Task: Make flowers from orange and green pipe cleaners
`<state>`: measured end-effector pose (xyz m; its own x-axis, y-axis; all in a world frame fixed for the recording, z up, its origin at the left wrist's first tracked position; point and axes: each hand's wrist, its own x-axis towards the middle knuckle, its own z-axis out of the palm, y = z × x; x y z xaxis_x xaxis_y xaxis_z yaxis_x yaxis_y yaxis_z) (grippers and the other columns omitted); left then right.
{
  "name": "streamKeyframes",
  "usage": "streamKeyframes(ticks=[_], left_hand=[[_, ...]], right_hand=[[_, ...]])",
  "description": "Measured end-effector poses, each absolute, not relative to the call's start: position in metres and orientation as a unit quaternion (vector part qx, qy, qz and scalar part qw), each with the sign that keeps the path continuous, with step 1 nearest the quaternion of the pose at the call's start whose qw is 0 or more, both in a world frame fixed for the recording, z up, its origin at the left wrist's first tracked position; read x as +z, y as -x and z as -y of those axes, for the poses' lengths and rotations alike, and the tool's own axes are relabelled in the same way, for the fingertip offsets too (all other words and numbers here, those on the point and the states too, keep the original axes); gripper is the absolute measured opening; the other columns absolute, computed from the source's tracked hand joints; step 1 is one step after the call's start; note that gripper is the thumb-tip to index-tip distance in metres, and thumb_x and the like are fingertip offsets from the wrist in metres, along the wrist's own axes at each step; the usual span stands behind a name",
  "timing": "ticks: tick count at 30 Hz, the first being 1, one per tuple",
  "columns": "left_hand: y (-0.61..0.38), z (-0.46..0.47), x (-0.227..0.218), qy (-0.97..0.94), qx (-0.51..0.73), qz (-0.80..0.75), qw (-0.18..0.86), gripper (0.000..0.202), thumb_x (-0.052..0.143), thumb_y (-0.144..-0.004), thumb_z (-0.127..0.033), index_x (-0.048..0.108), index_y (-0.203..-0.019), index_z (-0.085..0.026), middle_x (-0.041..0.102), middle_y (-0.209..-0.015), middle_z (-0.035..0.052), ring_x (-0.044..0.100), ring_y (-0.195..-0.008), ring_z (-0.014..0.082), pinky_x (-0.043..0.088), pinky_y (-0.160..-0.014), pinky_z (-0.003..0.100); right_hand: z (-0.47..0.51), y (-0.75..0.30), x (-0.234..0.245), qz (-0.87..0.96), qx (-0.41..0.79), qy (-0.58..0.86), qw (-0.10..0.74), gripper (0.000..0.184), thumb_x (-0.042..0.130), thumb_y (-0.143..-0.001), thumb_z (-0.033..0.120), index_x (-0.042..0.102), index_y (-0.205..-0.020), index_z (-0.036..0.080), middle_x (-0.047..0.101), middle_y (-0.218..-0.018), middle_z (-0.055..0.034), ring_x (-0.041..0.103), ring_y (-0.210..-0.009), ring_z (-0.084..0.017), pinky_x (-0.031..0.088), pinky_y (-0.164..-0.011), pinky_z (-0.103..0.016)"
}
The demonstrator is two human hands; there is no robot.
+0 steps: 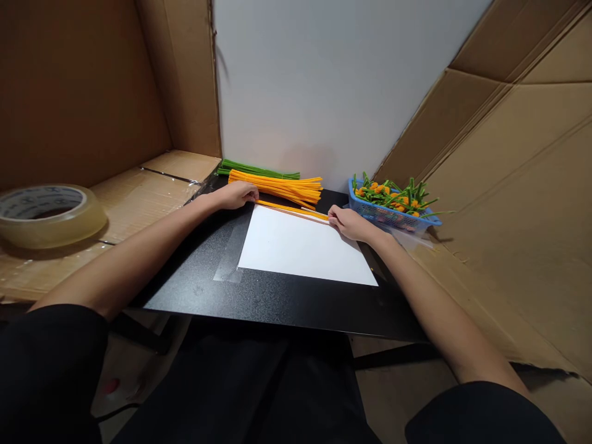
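An orange pipe cleaner point(289, 209) stretches between my two hands, above the far edge of a white sheet of paper point(305, 246). My left hand point(239, 194) pinches its left end, close to a bundle of orange pipe cleaners point(277, 184). At the other end, the fingers of my right hand point(346, 222) are closed on the same pipe cleaner. Behind the orange bundle lies a bundle of green pipe cleaners point(259, 169).
A blue basket point(393, 213) at the right holds green and orange pipe-cleaner pieces. Clear tape point(229, 271) runs along the paper's left side on the black table point(194, 293). A big tape roll point(50, 216) rests on cardboard at left. Cardboard walls point(522, 185) stand on both sides.
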<state>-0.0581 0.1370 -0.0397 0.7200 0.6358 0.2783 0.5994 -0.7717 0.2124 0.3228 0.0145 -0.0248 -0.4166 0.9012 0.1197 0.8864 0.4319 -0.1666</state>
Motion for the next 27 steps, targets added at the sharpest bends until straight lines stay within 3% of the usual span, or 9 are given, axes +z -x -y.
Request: streamKeyframes(ticks=[8, 12, 22, 27], left_hand=[[0.058, -0.132, -0.037, -0.911, 0.216, -0.327, 0.130, 0.024, 0.052, -0.084, -0.018, 0.070, -0.099, -0.015, 0.073, -0.079, 0.0040, 0.064, -0.071, 0.0152, 0.046, -0.068, 0.023], [0.061, -0.133, -0.033, -0.918, 0.212, -0.304, 0.140, 0.022, 0.052, -0.083, -0.020, 0.073, -0.087, -0.016, 0.072, -0.072, 0.0023, 0.064, -0.066, 0.0143, 0.044, -0.067, 0.022], [0.076, -0.132, -0.019, -0.915, 0.232, -0.292, 0.156, 0.022, 0.059, -0.080, -0.028, 0.074, -0.071, -0.014, 0.071, -0.065, 0.0020, 0.054, -0.055, 0.0108, 0.035, -0.056, 0.022], [0.068, -0.129, -0.026, -0.890, 0.209, -0.306, 0.264, 0.024, 0.063, -0.081, -0.034, 0.074, -0.077, -0.014, 0.073, -0.070, 0.0050, 0.057, -0.058, 0.0116, 0.041, -0.058, 0.022]], right_hand=[[-0.020, -0.333, -0.019, 0.838, 0.066, 0.534, 0.091, 0.022, 0.042, -0.094, 0.028, 0.062, -0.095, 0.019, 0.063, -0.069, -0.0029, 0.054, -0.064, -0.019, 0.035, -0.067, -0.030], [-0.020, -0.334, -0.014, 0.840, 0.093, 0.526, 0.094, 0.028, 0.043, -0.093, 0.035, 0.065, -0.088, 0.019, 0.058, -0.065, -0.0014, 0.050, -0.062, -0.017, 0.033, -0.067, -0.030], [-0.025, -0.340, -0.017, 0.809, 0.310, 0.475, 0.152, 0.043, 0.053, -0.088, 0.061, 0.061, -0.081, 0.019, 0.044, -0.062, 0.0042, 0.037, -0.058, -0.012, 0.027, -0.060, -0.028], [-0.021, -0.345, -0.017, 0.814, 0.244, 0.499, 0.171, 0.048, 0.050, -0.088, 0.063, 0.064, -0.083, 0.017, 0.047, -0.063, 0.0028, 0.039, -0.058, -0.013, 0.029, -0.060, -0.029]])
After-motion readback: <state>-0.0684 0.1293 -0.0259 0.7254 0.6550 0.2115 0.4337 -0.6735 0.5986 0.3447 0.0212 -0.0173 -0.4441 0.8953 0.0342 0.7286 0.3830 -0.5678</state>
